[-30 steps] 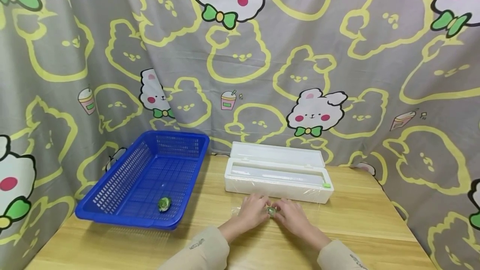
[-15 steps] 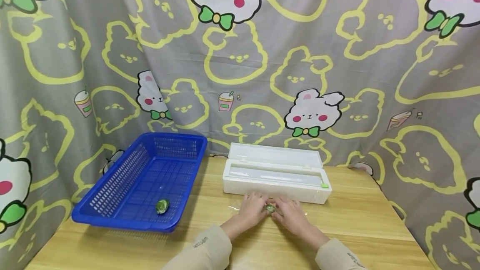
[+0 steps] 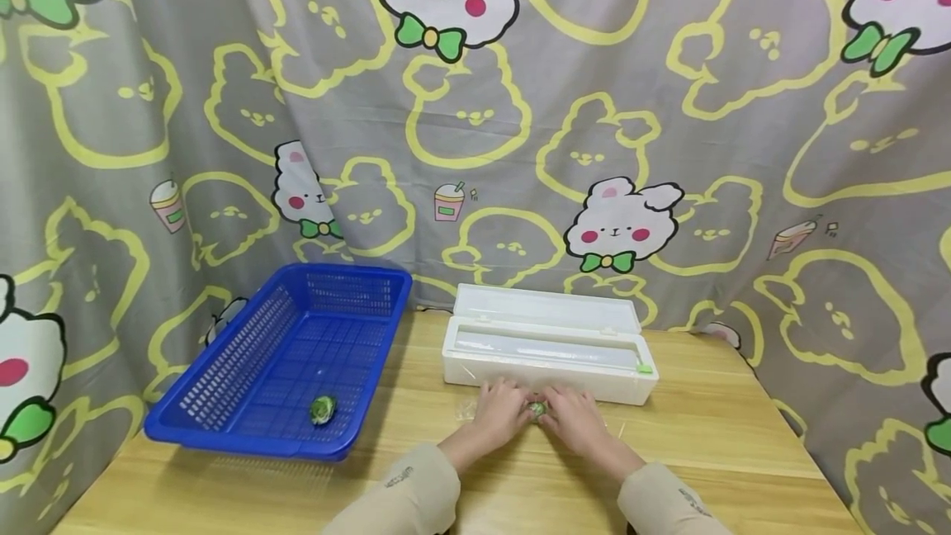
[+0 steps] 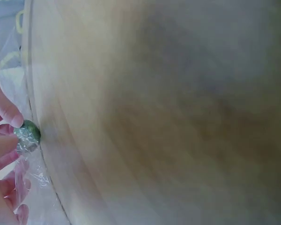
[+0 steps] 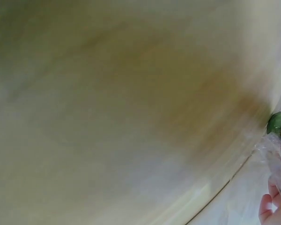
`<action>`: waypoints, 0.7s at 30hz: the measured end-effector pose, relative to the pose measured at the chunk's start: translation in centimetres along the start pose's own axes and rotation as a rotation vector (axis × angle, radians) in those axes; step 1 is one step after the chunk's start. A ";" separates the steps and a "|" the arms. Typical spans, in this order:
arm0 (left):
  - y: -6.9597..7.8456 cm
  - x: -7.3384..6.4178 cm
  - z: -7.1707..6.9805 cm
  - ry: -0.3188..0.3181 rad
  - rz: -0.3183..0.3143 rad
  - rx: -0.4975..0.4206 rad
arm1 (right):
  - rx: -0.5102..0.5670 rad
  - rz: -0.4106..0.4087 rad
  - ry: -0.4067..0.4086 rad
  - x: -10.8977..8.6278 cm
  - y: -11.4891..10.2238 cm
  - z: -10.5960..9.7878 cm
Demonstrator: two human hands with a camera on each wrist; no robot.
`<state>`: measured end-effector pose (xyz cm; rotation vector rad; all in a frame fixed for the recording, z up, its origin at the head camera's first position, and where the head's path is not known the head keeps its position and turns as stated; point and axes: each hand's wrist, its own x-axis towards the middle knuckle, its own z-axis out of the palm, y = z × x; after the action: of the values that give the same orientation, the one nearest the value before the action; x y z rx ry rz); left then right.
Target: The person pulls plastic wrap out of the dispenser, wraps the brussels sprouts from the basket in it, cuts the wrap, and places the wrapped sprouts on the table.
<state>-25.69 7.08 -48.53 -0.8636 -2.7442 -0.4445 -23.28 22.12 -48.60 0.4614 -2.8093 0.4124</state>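
Rolling looks the likeliest trouble at the far left, where a small round vegetable [image 3: 323, 410] lies loose in the blue basket [image 3: 245, 445]; a knock to the rim could send it across the floor. Whether it is covered, I can't make out. Further right, clear plastic film [image 3: 466, 405] shows beside the left hand [image 3: 499, 413], thin enough to crease or cling to itself if pulled unevenly. That hand's fingers are bent, pinching in on the green vegetable [image 3: 537, 411], which sits between both hands near the table [image 3: 743, 436], with film around it. Too hard a squeeze might tear the film on a nail or make the slick vegetable slip out. Just behind stands the white box [image 3: 550, 373], lid up; a forward push of the knuckles could nudge it back. On the near side of its right half, the right hand [image 3: 575, 418] also curls its fingers in against the vegetable and film; uneven pressure there could leave a gap in the covering.
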 end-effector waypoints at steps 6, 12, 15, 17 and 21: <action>0.5 -0.4 -0.7 0.011 0.059 0.090 | -0.005 0.011 0.015 0.0 0.3 0.0; 0.4 -0.7 -0.5 0.027 0.074 0.126 | 0.010 0.013 0.002 -0.3 0.5 -0.1; 0.2 -0.8 -0.5 0.027 0.071 0.117 | 0.023 0.014 -0.025 -0.7 0.7 -0.3; 0.1 -0.8 -0.5 0.022 0.069 0.104 | 0.041 0.015 -0.040 -1.1 0.8 -0.4; -0.1 -0.9 -0.5 0.003 0.059 0.081 | 0.096 0.014 -0.052 -1.6 1.2 -0.9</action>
<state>-24.94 6.39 -48.39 -0.9204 -2.7053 -0.3211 -22.05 23.90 -48.52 0.4790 -2.8533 0.5476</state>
